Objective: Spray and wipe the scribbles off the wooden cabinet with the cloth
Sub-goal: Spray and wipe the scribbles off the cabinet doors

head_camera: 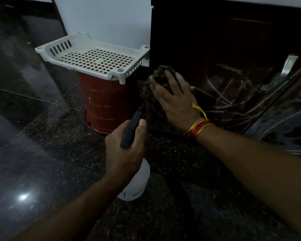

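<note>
A dark wooden cabinet (207,49) fills the frame from twelve to three o'clock, its door crossed with pale scribbles (233,87) around a metal handle (288,65). The wiping step appears under way: the right hand (174,100), threads tied at the wrist, presses a dark cloth (156,79) flat against the door's left edge, fingers spread over it. Most marks lie at three o'clock from that hand, so the next pass likely calls for a sweep rightward, perhaps after another spray. At six o'clock the left hand (125,146) grips the white spray bottle (135,183) by its black trigger head, nozzle aimed at the door.
</note>
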`<state>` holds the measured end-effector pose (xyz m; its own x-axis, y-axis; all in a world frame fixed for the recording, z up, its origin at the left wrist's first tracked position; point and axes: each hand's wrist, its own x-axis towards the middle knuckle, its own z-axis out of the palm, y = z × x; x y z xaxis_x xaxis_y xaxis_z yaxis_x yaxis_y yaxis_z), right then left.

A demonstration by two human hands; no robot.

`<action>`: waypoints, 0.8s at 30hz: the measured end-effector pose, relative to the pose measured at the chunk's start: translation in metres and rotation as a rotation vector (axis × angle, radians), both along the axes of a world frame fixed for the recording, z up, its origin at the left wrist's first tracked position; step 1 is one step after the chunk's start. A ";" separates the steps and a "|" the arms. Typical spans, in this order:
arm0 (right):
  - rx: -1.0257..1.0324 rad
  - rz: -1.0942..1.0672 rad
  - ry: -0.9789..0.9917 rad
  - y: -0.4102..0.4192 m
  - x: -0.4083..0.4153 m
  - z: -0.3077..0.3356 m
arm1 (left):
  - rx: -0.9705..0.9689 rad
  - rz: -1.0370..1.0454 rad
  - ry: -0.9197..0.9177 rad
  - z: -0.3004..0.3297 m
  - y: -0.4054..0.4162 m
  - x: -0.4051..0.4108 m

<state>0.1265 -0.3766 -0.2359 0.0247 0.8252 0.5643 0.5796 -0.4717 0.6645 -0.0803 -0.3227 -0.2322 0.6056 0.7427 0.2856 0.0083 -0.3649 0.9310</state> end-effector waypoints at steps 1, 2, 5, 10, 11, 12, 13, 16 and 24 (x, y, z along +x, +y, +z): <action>0.013 -0.005 0.008 0.001 0.000 -0.003 | -0.001 0.002 -0.003 -0.001 0.001 -0.001; 0.000 0.002 0.014 0.002 -0.001 -0.010 | -0.001 0.004 -0.009 -0.001 0.002 -0.002; -0.179 0.071 0.005 0.000 -0.001 -0.045 | 0.007 0.019 -0.021 -0.003 0.006 -0.006; -0.289 0.102 -0.018 0.000 -0.002 -0.055 | 0.004 0.015 -0.002 -0.012 0.009 -0.012; -0.238 0.096 -0.009 0.001 -0.003 -0.052 | 0.002 0.012 0.013 -0.015 0.008 -0.013; -0.190 0.065 0.009 0.002 -0.004 -0.051 | 0.001 0.006 0.020 -0.016 0.007 -0.015; -0.153 0.028 0.021 0.005 -0.004 -0.052 | 0.006 -0.001 0.025 -0.016 0.006 -0.015; -0.156 -0.005 0.021 0.007 -0.003 -0.062 | 0.009 -0.018 0.037 -0.016 0.003 -0.017; -0.332 0.010 0.014 0.004 -0.004 -0.093 | 0.020 0.007 0.041 -0.019 0.008 -0.023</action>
<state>0.1225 -0.3728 -0.3292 0.0215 0.9642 0.2644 0.5937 -0.2251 0.7726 -0.1034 -0.3148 -0.2515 0.6122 0.7411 0.2757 0.0492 -0.3836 0.9222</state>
